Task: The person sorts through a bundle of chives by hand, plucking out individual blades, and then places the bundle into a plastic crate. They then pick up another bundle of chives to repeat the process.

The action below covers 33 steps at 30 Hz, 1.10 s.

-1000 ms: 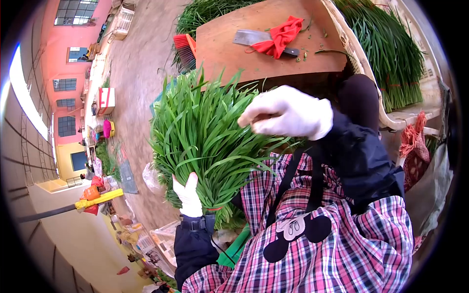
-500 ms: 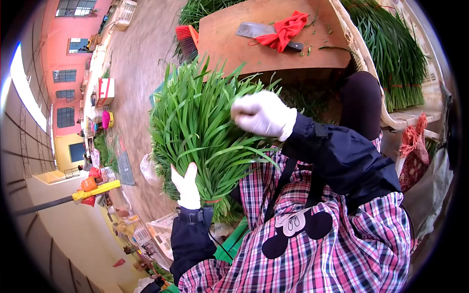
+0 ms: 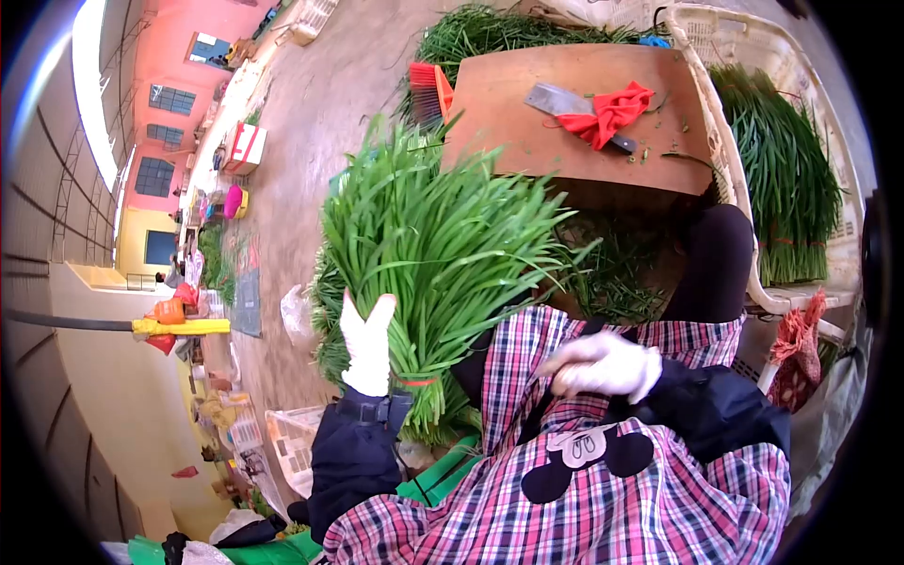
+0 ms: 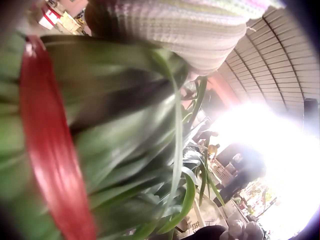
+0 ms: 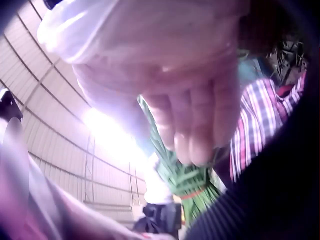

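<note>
A large bundle of long green leaves (image 3: 443,221) fans out upward and to the right above a red band (image 3: 416,382). My white-gloved left hand (image 3: 368,347) grips its left side just above that band, thumb and a finger spread over the stems, the other fingers hidden. In the left wrist view the glove (image 4: 175,32) lies against the leaves, and the red band (image 4: 52,145) crosses the stems. My gloved right hand (image 3: 603,365) hovers over the plaid apron, away from the bundle, fingers loosely bent and holding nothing. The right wrist view shows its palm side (image 5: 170,75) with the bundle (image 5: 197,200) behind.
Beyond the bundle is a brown board (image 3: 508,122) bearing a cleaver (image 3: 559,100) and red cloth (image 3: 617,111). A brush (image 3: 426,92) stands left of it. At right, a white crate (image 3: 796,299) holds more leaves (image 3: 786,179). Loose leaves (image 3: 617,273) lie beneath the board.
My right hand has moved from beside the leaf tips back toward the apron. My left hand keeps its hold on the bundle, and the head view has shifted.
</note>
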Available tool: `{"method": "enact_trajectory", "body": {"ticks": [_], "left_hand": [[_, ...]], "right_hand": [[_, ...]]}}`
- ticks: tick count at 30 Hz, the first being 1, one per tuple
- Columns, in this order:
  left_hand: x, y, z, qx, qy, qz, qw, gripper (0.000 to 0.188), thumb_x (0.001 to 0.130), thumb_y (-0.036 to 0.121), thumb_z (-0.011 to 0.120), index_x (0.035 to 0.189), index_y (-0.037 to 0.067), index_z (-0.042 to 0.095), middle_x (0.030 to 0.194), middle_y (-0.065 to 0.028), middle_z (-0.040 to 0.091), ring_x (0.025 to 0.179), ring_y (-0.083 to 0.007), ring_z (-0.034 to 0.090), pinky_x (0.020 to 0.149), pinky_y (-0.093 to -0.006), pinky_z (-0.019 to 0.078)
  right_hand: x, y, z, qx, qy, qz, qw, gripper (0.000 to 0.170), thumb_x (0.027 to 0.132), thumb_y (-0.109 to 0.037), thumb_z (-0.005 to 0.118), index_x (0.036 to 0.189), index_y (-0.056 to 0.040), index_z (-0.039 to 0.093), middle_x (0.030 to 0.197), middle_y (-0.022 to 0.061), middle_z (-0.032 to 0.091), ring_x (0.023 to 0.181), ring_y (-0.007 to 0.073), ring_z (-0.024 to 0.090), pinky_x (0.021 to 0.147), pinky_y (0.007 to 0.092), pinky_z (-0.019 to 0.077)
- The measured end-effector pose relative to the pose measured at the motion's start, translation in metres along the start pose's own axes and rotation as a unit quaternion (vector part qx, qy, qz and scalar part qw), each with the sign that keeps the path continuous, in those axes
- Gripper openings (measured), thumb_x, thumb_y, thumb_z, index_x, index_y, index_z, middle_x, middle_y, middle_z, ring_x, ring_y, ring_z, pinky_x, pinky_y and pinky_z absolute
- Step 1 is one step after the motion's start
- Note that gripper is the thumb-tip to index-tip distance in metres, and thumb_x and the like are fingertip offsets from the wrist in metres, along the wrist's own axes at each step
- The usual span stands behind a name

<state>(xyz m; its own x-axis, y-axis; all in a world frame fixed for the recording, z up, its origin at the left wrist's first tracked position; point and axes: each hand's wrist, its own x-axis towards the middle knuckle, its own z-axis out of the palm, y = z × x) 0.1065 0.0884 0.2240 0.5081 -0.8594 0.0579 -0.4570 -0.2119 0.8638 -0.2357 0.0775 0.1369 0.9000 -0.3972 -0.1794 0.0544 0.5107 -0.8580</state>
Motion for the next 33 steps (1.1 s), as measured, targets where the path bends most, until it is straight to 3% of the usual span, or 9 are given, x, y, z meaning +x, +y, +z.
{"method": "enact_trajectory", "body": {"ticks": [1,5,9,10,12,15,21,30,33], "left_hand": [[0.006,0.004,-0.004,-0.004,-0.017,-0.006,1.000,0.065,0.082,0.011,0.072,0.136,-0.006,0.041,0.124,-0.0116,0.057,0.107,-0.0198,0.055,0.098,-0.0306,0.0418],[0.001,0.080,0.018,0.013,0.006,0.089,0.996,0.061,0.084,0.003,0.067,0.138,-0.004,0.040,0.126,-0.0120,0.056,0.108,-0.0197,0.056,0.098,-0.0307,0.0425],[-0.003,0.113,0.040,0.133,-0.010,0.089,0.987,0.065,0.087,0.005,0.066,0.143,-0.001,0.033,0.127,-0.0138,0.055,0.110,-0.0195,0.055,0.100,-0.0318,0.0418],[-0.007,0.116,0.047,0.125,-0.083,0.112,0.982,0.071,0.085,0.010,0.068,0.145,0.001,0.031,0.131,-0.0175,0.053,0.115,-0.0256,0.054,0.102,-0.0356,0.0405],[-0.024,0.129,0.056,0.299,-0.137,0.323,0.888,0.079,0.081,0.015,0.071,0.146,0.002,0.029,0.135,-0.0219,0.049,0.121,-0.0339,0.051,0.104,-0.0395,0.0396],[-0.037,0.143,0.059,0.237,-0.278,0.307,0.879,0.084,0.077,0.016,0.073,0.146,0.000,0.029,0.138,-0.0256,0.046,0.123,-0.0376,0.050,0.103,-0.0418,0.0412],[-0.031,0.136,0.044,0.002,-0.086,0.165,0.982,0.049,0.094,0.015,0.052,0.138,-0.003,0.042,0.103,-0.0103,0.064,0.092,-0.0166,0.062,0.087,-0.0293,0.0512],[0.002,0.040,0.073,-0.170,-0.191,-0.051,0.965,0.065,0.091,0.022,0.063,0.146,0.003,0.033,0.141,-0.0148,0.044,0.122,-0.0254,0.051,0.097,-0.0361,0.0474],[0.002,0.024,0.099,-0.112,-0.326,-0.057,0.937,0.075,0.091,0.020,0.062,0.150,0.003,0.021,0.153,-0.0157,0.029,0.140,-0.0266,0.031,0.113,-0.0374,0.0274]], "right_hand": [[0.011,0.001,0.011,-0.064,-0.015,0.002,0.998,0.053,0.092,-0.027,0.064,0.135,0.0003,0.049,0.113,0.0105,0.066,0.103,0.0149,0.061,0.095,0.0293,0.0468],[0.084,0.013,0.035,0.183,0.015,-0.026,0.983,0.089,0.088,-0.018,0.070,0.152,-0.0024,0.010,0.147,0.0254,0.034,0.127,0.0220,0.047,0.106,0.0340,0.0382],[0.142,-0.027,0.051,0.318,0.053,-0.211,0.923,0.070,0.089,-0.025,0.068,0.146,-0.0077,0.030,0.136,0.0062,0.048,0.119,0.0166,0.048,0.099,0.0346,0.0395],[0.156,-0.027,0.048,0.379,0.041,-0.259,0.887,0.068,0.088,-0.031,0.069,0.144,-0.0128,0.035,0.130,0.0005,0.053,0.114,0.0145,0.050,0.093,0.0351,0.0418],[0.162,-0.029,0.029,0.383,0.106,-0.272,0.876,0.045,0.090,-0.035,0.065,0.127,-0.0110,0.055,0.121,-0.0012,0.061,0.117,0.0168,0.052,0.099,0.0402,0.0410],[0.144,-0.023,-0.009,0.460,0.130,-0.203,0.855,0.033,0.094,-0.030,0.060,0.118,-0.0083,0.062,0.114,0.0056,0.067,0.104,0.0214,0.063,0.091,0.0413,0.0504],[0.132,0.038,-0.059,0.538,0.141,-0.179,0.812,0.031,0.095,-0.028,0.058,0.117,-0.0067,0.062,0.112,0.0076,0.067,0.100,0.0224,0.065,0.088,0.0405,0.0522],[0.152,0.075,-0.099,0.563,0.145,-0.190,0.791,0.028,0.096,-0.024,0.055,0.115,-0.0042,0.062,0.109,0.0105,0.068,0.094,0.0240,0.067,0.083,0.0393,0.0549],[0.161,0.084,-0.108,0.562,0.147,-0.188,0.792,0.027,0.097,-0.022,0.054,0.115,-0.0034,0.062,0.108,0.0114,0.069,0.092,0.0246,0.068,0.081,0.0389,0.0558]]}}
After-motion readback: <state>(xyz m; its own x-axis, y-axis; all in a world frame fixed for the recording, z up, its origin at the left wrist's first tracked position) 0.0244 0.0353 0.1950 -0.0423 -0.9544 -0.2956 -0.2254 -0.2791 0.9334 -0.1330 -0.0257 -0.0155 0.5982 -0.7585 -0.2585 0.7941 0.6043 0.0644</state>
